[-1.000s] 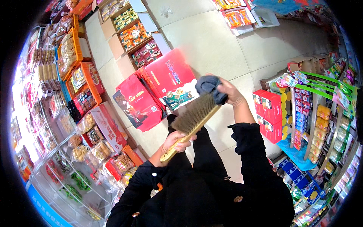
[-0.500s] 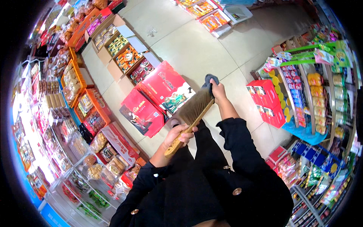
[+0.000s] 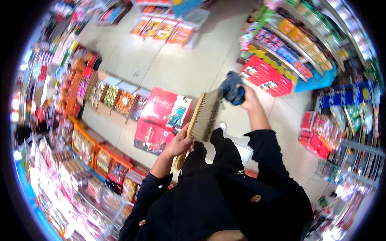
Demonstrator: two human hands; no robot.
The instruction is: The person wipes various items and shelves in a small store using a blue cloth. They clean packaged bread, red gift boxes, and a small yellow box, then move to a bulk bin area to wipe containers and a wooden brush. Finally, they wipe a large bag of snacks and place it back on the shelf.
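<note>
The left hand is wrapped around the handle of a long, pale wooden brush, its dense, soft bristles fanning rightward, held slanting above the person's legs. Just past the bristles' far end, the right hand clutches a crumpled dark cloth; whether cloth and bristles touch cannot be told. Beyond lie glossy red boxes, smooth pale floor tiles and a divided cardboard carton of small packets.
</note>
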